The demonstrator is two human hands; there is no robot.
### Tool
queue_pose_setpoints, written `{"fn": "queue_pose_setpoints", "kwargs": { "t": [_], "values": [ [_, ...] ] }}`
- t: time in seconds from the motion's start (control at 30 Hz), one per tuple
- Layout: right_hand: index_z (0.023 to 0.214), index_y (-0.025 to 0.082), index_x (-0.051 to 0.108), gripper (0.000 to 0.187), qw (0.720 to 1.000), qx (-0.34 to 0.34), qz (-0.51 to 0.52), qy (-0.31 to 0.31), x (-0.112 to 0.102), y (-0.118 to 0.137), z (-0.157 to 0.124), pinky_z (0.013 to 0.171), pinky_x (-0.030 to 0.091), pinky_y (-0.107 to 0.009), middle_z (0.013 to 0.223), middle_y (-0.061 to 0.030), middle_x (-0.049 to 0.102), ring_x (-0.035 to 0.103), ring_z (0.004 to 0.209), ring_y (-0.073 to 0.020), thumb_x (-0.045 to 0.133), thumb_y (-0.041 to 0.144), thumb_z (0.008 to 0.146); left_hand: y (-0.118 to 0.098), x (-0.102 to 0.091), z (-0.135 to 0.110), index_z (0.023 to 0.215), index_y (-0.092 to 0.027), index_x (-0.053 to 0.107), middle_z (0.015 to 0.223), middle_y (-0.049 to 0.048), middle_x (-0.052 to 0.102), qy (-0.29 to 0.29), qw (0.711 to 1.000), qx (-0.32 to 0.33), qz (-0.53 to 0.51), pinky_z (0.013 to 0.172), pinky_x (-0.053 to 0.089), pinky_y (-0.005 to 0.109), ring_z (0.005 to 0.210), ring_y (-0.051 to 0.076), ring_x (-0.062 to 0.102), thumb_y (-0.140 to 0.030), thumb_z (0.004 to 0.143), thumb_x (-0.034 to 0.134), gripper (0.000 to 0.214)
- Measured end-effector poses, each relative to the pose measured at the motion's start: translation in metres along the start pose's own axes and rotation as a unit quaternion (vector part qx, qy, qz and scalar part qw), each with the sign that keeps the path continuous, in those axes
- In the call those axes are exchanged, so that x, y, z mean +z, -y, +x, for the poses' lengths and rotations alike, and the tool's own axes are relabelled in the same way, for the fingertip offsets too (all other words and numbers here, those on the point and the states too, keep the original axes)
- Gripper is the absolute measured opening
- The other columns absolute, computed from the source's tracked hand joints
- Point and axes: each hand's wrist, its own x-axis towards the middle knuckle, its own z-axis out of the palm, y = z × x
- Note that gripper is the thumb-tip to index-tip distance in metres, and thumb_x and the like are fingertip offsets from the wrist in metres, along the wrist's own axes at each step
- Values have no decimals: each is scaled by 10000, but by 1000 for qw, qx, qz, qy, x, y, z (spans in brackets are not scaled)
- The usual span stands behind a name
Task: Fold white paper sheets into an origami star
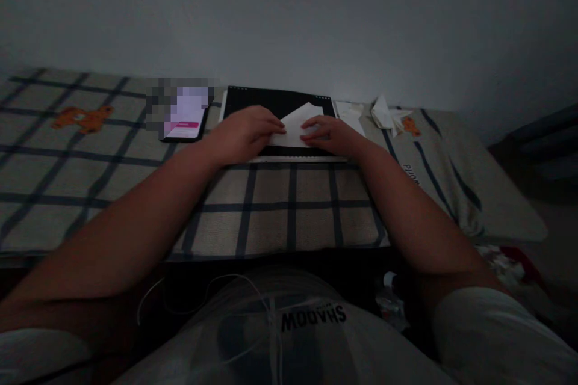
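A white folded paper [295, 123] with a pointed top lies on a black spiral-bound pad [266, 99]. My left hand [250, 132] has its fingers pressed together on the paper's left corner. At the right side, my right hand [332, 135] holds the paper down with bent, slightly parted fingers. The thumbs are partly hidden, and so is the paper's right part under my right hand.
Left of the pad lies a phone [187, 117] with a lit, partly blurred screen. A folded white paper shape [383, 114] stands to the right. A checked cloth [289, 204] covers the table against a grey wall [289, 18]. A plastic bottle [391, 298] is below the front edge.
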Motion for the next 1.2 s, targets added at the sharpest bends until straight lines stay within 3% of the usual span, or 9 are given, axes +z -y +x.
{"fn": "queue_pose_setpoints", "kwargs": {
  "t": [0.17,0.43,0.67,1.2],
  "values": [
    [983,245,764,189,1000,2,9,-5,1,1,0,1062,442,-477,1231,-80,664,599,1158,-265,622,318,882,-29,27,6,1420,-113,488,1520,119,447,72,994,9,81,1187,262,407,1450,228,328,-309,998,351,486],
    [956,235,771,180,1000,5,1,-7,1,0,0,1057,441,-479,1234,-89,659,599,1147,-262,634,319,873,-22,40,-2,1498,-22,335,1607,197,229,139,983,-39,116,1215,140,365,1504,265,178,-514,1005,313,697],
    [975,245,770,187,1000,-1,-2,-9,1,-4,-1,1051,448,-466,1245,-82,653,594,1153,-254,630,324,879,-28,37,-1,1548,-54,218,1626,188,150,169,979,-56,102,1213,106,389,1514,280,118,-576,989,314,771],
    [973,256,762,180,1000,6,4,-2,1,-3,0,1061,439,-482,1235,-76,648,588,1156,-263,639,343,875,-26,34,-1,1558,-85,206,1634,175,118,187,978,-46,84,1209,107,394,1515,289,104,-641,961,310,823]
  ]
}}
